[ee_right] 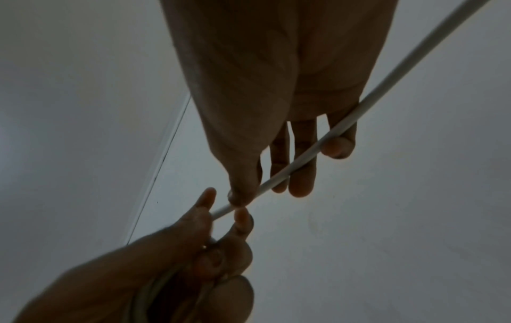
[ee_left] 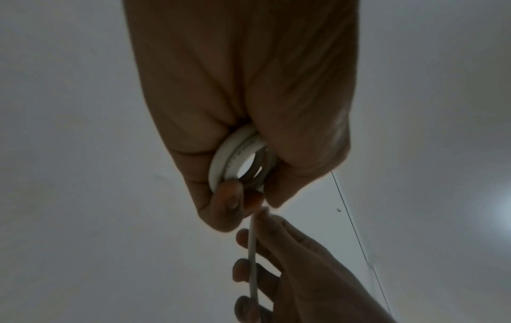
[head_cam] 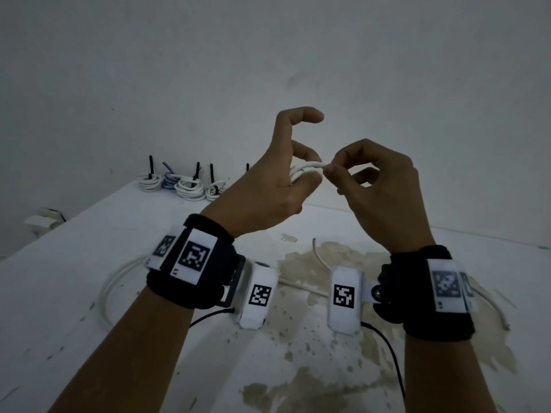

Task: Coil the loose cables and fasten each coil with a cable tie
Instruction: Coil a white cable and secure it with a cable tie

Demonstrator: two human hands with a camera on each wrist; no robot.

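Both hands are raised above the white table. My left hand grips a small coil of white cable, seen as tight rings between thumb and fingers; its index finger sticks up, hooked. My right hand pinches the same cable's free strand between thumb and forefinger just right of the coil. In the right wrist view the strand runs taut across my right fingers and off to the upper right. More white cable lies looped on the table under my wrists.
Several finished coils, white and one blue, stand at the table's far left edge with black cable ties sticking up. A brown stained patch covers the table's middle. A white wall rises behind. Black wires run from the wrist cameras.
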